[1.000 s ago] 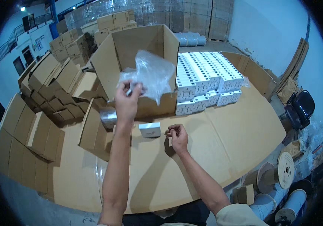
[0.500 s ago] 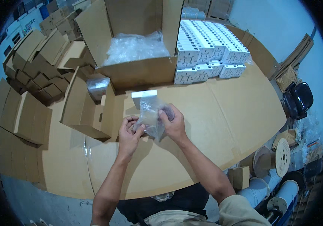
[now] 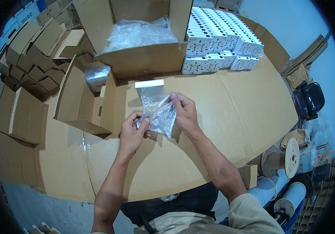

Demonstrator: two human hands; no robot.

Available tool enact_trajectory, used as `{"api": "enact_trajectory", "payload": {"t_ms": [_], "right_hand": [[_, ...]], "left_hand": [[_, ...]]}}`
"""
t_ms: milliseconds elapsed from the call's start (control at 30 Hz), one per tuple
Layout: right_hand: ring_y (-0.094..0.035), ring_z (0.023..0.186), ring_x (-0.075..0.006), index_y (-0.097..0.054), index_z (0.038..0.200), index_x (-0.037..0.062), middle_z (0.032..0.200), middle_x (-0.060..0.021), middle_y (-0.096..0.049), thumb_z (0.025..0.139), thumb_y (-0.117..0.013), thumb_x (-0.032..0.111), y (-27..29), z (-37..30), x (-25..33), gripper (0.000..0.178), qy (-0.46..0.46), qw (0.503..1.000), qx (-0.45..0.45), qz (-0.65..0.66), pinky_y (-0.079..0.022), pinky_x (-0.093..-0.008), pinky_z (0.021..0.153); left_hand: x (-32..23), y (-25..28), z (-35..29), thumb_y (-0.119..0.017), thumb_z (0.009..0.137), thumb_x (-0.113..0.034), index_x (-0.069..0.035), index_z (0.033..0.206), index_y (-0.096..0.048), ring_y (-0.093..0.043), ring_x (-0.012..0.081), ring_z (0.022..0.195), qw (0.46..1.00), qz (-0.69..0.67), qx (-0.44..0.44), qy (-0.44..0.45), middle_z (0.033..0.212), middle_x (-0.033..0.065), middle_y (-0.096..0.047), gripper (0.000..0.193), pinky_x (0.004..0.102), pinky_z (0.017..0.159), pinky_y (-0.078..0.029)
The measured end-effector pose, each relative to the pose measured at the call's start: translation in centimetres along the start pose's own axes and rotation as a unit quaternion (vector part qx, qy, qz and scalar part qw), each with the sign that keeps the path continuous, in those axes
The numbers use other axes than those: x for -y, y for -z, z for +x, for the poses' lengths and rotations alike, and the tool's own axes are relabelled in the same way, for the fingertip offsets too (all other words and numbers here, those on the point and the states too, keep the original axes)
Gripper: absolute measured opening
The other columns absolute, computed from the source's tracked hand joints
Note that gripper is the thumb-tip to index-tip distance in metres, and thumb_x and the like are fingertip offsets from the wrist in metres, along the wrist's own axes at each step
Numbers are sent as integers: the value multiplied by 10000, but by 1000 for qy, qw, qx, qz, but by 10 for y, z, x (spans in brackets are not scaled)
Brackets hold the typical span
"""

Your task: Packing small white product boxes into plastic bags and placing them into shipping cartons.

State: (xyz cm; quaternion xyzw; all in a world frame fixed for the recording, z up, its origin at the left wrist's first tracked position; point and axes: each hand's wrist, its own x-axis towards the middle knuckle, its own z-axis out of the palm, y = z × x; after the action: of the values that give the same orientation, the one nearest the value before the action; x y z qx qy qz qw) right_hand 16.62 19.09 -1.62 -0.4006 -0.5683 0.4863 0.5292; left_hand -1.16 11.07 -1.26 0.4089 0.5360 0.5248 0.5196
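A clear plastic bag (image 3: 159,115) is stretched between my two hands above the cardboard-covered table. My left hand (image 3: 132,130) pinches the bag's lower left edge with thumb and fingers. At its upper right corner, my right hand (image 3: 184,113) grips it between thumb and fingers. Just beyond the bag, a small white box (image 3: 148,83) stands on the table, partly covered by the film. Left of my hands is an open cardboard carton (image 3: 85,105) with a plastic-wrapped item (image 3: 97,77) inside at its far end.
A large open box (image 3: 144,60) holds a heap of clear bags (image 3: 142,32). White patterned boxes (image 3: 224,37) are stacked at the back right. More brown cartons (image 3: 17,117) line the left side. Cable reels (image 3: 291,158) and a black chair (image 3: 309,99) stand beyond the table's right edge.
The bag, crumpled before, is now spread wider and flatter between my hands. My right hand has shifted to its upper corner. The whole view has tilted slightly.
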Motion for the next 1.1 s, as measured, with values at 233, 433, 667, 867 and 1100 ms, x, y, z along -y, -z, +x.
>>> {"api": "enact_trajectory", "payload": {"t_ms": [233, 433, 667, 867, 1100], "right_hand": [[-471, 685, -26, -632, 885, 21, 689, 37, -525, 1084, -510, 266, 9, 2, 10, 338, -70, 994, -35, 79, -400, -221, 592], [-423, 703, -23, -603, 917, 16, 710, 14, -491, 1083, -499, 235, 3, 3, 3, 294, 70, 986, -134, -73, -391, -234, 603], [-449, 624, -90, -615, 948, -6, 653, -36, -495, 1042, -514, 149, 5, -1, 8, 208, 34, 996, -65, -49, -408, -285, 567], [-534, 570, -147, -638, 940, -19, 660, -176, -554, 984, -552, 83, -16, -16, 12, 140, 60, 992, 14, -110, -453, -337, 556], [-577, 589, -114, -649, 940, -11, 653, -114, -612, 995, -615, 145, -19, -15, 22, 169, 59, 989, 10, -137, -464, -306, 556]], "left_hand": [[-11, 3, -5, -695, 960, -136, -67, 907, -550, -568, 59, 638, 995, 17, 84, 55, 766, -11, -593, 168, 227, 531, -444], [-14, 30, 0, -705, 925, -86, -64, 883, -552, -545, 53, 646, 989, -40, 124, 69, 757, -20, -565, 160, 226, 575, -448], [-14, 12, -3, -640, 991, -168, 2, 1055, -602, -581, 86, 818, 993, -111, 4, -45, 944, 43, -625, 185, 222, 745, -480], [3, -8, -2, -537, 1061, -248, -3, 1006, -641, -540, 59, 769, 999, 31, -19, -40, 859, 4, -644, 272, 261, 675, -462], [-3, -4, 5, -511, 1066, -231, 21, 985, -600, -560, 129, 743, 945, 194, -216, -154, 802, 78, -619, 279, 318, 687, -477]]}}
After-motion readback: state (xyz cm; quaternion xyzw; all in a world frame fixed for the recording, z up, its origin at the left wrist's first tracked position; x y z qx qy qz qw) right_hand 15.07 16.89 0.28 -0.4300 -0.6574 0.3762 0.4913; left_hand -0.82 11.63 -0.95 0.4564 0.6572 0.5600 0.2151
